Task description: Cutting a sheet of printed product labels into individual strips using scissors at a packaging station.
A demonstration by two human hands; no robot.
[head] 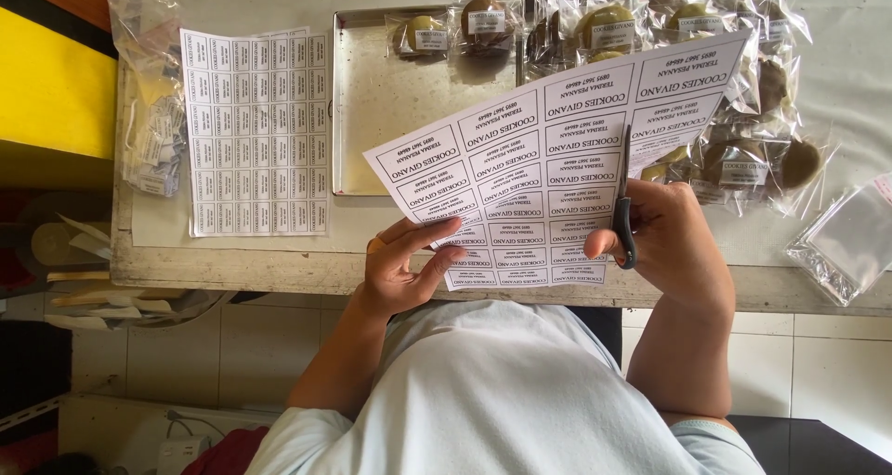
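The right hand point(674, 238) has its fingers clenched in black-handled scissors point(623, 205), mid-cut into a white printed label sheet point(548, 173). The left hand point(400, 266) pinches the sheet's lower edge above the grey bench point(279, 266). The cut needs steady alignment between columns.

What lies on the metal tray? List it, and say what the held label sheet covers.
The metal tray holds wrapped cookies along its far edge. The label sheet covers its right part, so anything there cannot be seen.
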